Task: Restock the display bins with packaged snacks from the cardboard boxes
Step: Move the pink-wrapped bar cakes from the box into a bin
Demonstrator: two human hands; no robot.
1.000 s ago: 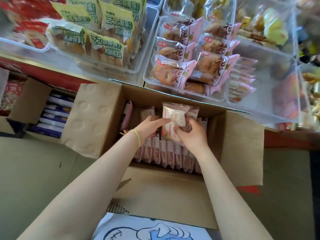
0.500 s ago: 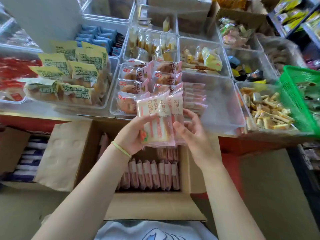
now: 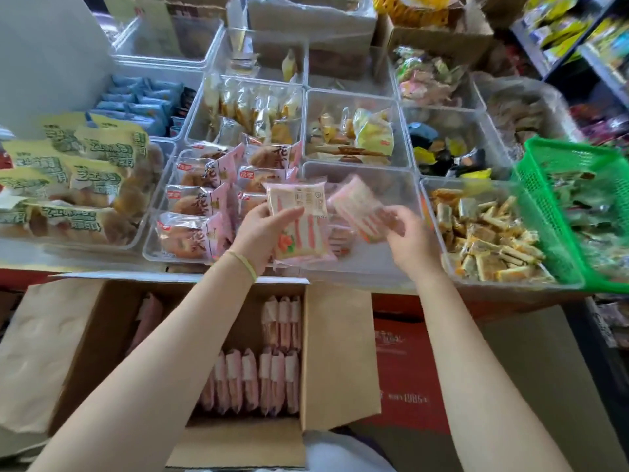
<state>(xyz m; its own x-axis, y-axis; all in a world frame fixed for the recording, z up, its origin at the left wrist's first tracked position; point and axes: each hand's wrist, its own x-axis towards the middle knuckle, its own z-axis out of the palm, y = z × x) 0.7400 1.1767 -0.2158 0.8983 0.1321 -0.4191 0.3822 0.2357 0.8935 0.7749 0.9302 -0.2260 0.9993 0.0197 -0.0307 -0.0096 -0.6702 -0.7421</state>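
Left hand (image 3: 258, 236) gripped a pink packet stack (image 3: 299, 223) over the clear bin (image 3: 401, 264); right hand (image 3: 408, 240) pinched one blurred packet (image 3: 357, 206). Placing step; next, lower them in neatly, beyond the cardboard box (image 3: 337, 352).

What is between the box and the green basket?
A red panel beside the box, then the clear bin of small bars before the green basket, in the head view.
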